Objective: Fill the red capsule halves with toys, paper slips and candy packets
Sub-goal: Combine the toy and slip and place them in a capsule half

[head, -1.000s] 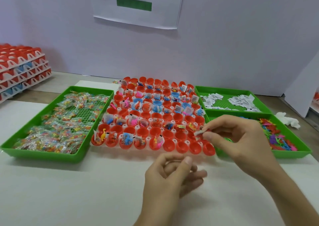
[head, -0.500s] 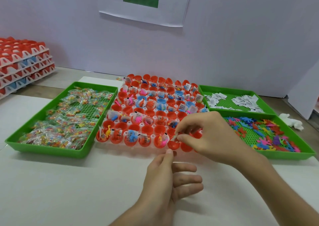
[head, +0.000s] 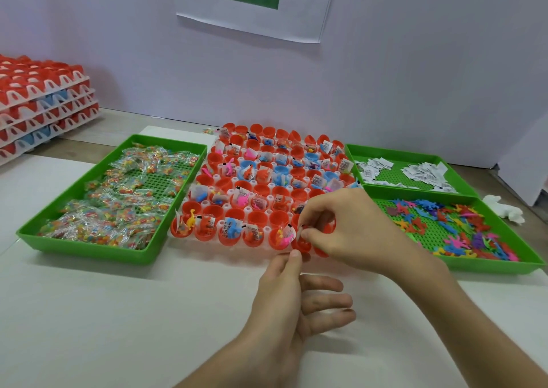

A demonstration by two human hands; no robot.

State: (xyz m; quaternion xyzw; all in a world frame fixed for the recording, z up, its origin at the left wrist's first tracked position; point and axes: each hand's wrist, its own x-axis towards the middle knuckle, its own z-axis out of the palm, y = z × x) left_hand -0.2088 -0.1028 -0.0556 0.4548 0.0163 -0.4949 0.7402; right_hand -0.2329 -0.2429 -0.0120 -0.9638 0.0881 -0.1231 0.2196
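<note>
Wall sign (head: 255, 19) top pt: off-frame.

From where I stand, the round plastic capsule halves (head: 261, 190) in the middle are mostly bright red, with a few sky blue. The three rectangular plastic trays (head: 89, 248) are vivid green with a dotted grid floor. The clear candy packets (head: 118, 209) show yellow, orange and green specks. The white paper slips (head: 421, 171) carry black print. The small plastic toys (head: 444, 218) mix blue, red, pink, purple and yellow. The white paper sheet (head: 207, 2) on the wall bears a solid green bar.
</note>
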